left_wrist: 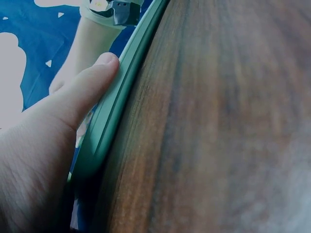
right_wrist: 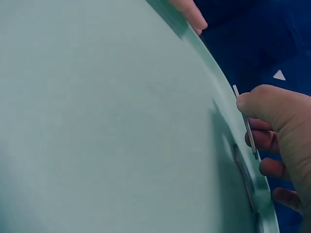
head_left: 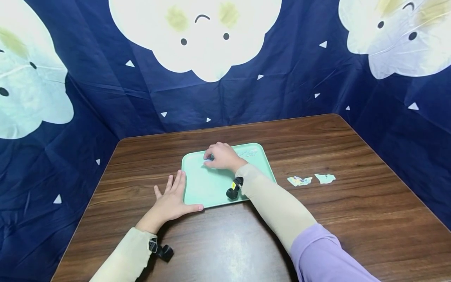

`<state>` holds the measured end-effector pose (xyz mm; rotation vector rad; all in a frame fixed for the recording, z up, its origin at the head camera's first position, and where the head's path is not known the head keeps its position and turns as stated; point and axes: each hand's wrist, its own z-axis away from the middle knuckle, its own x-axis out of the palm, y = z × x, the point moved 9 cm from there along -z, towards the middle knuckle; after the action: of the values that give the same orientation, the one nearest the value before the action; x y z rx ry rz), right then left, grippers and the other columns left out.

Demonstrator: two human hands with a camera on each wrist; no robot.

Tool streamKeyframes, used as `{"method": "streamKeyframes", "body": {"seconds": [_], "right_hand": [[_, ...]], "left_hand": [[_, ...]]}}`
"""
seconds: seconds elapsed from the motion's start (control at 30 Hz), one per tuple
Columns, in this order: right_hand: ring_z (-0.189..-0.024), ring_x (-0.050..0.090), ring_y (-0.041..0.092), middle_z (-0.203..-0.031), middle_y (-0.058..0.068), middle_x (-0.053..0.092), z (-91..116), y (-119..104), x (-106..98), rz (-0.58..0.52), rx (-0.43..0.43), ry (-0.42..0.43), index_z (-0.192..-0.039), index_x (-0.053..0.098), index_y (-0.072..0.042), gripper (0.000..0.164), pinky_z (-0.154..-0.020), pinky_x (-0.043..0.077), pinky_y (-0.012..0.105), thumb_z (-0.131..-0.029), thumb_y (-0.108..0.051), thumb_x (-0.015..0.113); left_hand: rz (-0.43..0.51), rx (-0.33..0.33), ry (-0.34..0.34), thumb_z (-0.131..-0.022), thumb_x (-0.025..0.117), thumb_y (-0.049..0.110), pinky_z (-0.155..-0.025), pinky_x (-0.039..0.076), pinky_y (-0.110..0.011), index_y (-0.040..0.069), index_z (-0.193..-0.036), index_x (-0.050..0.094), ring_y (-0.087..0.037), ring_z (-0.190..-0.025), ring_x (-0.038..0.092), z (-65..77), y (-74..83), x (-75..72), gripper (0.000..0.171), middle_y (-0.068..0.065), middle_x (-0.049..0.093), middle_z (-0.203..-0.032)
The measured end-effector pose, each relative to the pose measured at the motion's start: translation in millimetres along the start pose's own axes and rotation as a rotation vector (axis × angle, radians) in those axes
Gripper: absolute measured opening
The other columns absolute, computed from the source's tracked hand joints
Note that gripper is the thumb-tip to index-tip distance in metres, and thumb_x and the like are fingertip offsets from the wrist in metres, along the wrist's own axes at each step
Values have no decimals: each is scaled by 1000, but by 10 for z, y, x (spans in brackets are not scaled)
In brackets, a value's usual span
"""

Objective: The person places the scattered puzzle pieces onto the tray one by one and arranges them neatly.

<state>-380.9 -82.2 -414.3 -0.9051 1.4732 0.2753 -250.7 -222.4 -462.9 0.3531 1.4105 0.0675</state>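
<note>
A mint-green tray (head_left: 211, 186) lies on the wooden table. My left hand (head_left: 172, 203) is spread at its front left corner, fingers along the left side and thumb on the front rim. In the left wrist view that thumb (left_wrist: 95, 80) touches the tray's edge (left_wrist: 109, 116). Over the back left part of the tray, my right hand (head_left: 221, 156) pinches a thin flat piece (right_wrist: 247, 124), seen edge-on in the right wrist view. Its face is hidden. Below it, a dark-edged flat shape (right_wrist: 244, 177) shows near the tray rim; what it is I cannot tell.
Two irregular, light-coloured flat pieces lie on the table right of the tray: a patterned one (head_left: 299, 180) and a pale green one (head_left: 325, 178). Thin line markings (head_left: 249, 153) show at the tray's back right. A blue cloud-print cloth (head_left: 211, 102) hangs behind the table (head_left: 352, 219).
</note>
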Motion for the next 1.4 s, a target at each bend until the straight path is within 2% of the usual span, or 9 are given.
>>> {"method": "streamKeyframes", "body": {"seconds": [0.3,0.77,1.17,1.27,1.4], "right_hand": [[-106,51,15,-109,-12,69,-76,-64,148,74,13,11,-110,78,-27,26,-103,37,40,-93,-45,70],[-107,47,17,-106,-12,66,-167,-131,216,142,42,55,-109,78,-28,27,-99,38,38,-92,-46,69],[-111,47,16,-111,-13,66,-184,-134,234,181,94,15,-115,77,-32,30,-100,37,38,-94,-51,69],[-109,48,17,-111,-11,67,-171,-123,219,151,100,25,-115,77,-30,32,-100,38,38,-93,-51,69],[-108,50,19,-114,-7,68,-147,-64,111,34,115,72,-116,78,-27,30,-100,39,40,-96,-47,66]], "left_hand": [[-3,1,4,-69,53,95,-101,-10,-84,1,-161,-1,-48,-152,-1,8,3,-1,142,-18,-3,-169],[-6,2,14,-69,51,96,-101,-9,-84,1,-161,0,-47,-152,-1,7,1,-8,142,-18,-2,-169],[-1,2,15,-69,52,95,-101,-9,-84,2,-162,0,-47,-152,-1,13,1,-9,142,-17,-2,-169],[2,4,16,-69,52,95,-101,-10,-84,1,-161,0,-47,-152,-1,9,3,-6,142,-18,-2,-169],[3,5,13,-70,52,95,-101,-10,-84,2,-161,-1,-47,-152,-2,7,2,1,141,-18,-2,-169]]}}
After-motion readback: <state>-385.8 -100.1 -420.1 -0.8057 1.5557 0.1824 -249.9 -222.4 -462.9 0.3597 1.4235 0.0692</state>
